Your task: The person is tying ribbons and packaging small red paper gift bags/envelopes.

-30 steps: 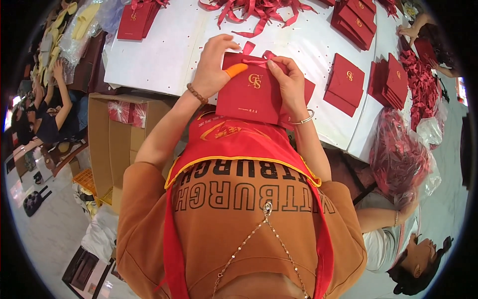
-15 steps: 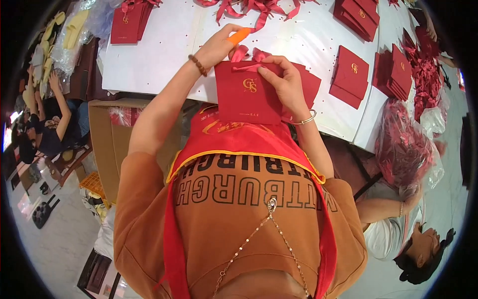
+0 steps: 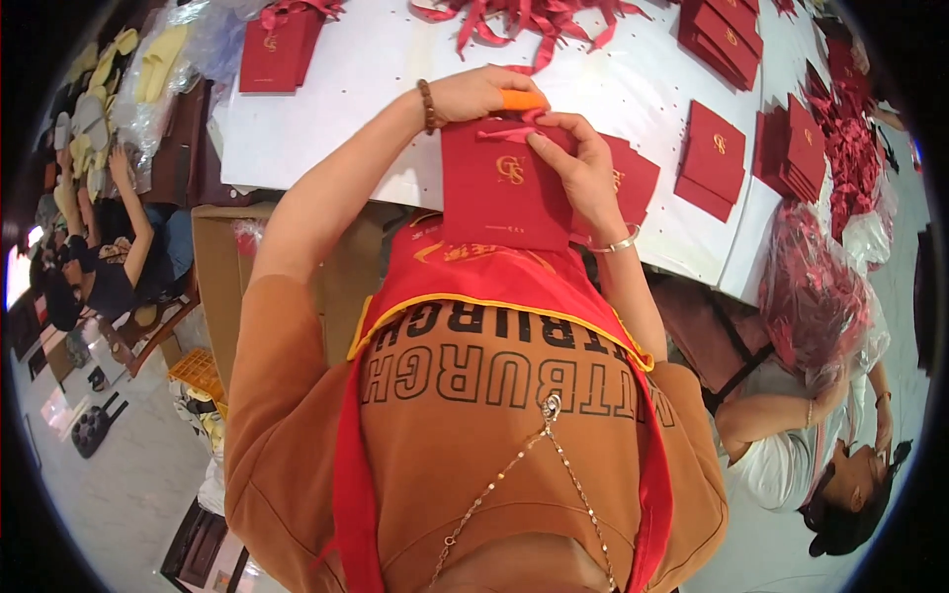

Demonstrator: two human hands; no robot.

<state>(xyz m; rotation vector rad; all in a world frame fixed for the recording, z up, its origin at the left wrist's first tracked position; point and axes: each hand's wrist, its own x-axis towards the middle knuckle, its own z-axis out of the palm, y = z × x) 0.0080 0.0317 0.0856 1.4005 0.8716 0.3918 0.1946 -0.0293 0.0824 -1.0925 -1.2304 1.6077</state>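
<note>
A flat red gift bag (image 3: 499, 210) with a gold emblem stands at the table's front edge, against my red apron. Pink-red ribbon (image 3: 506, 132) crosses the top of the bag. My left hand (image 3: 486, 95), with an orange finger cover (image 3: 524, 100), reaches over the bag's upper edge and pinches the ribbon. From the right, my right hand (image 3: 581, 163) grips the ribbon between thumb and index finger, close to the left fingertips. Part of the ribbon is hidden by the fingers. More red bags (image 3: 630, 178) lie fanned out behind my right hand.
Loose red ribbons (image 3: 534, 25) are heaped at the table's far side. Stacks of red bags lie at the far left (image 3: 279, 54), far right (image 3: 720, 42) and right (image 3: 710, 158). A plastic sack (image 3: 813, 296) hangs by the right edge, near a co-worker (image 3: 791, 435). A cardboard box (image 3: 222, 267) stands below left.
My left hand has moved right, meeting my right hand at the ribbon. The ribbon loops that stood above the bag are now gathered at my fingers. The whole view has shifted slightly.
</note>
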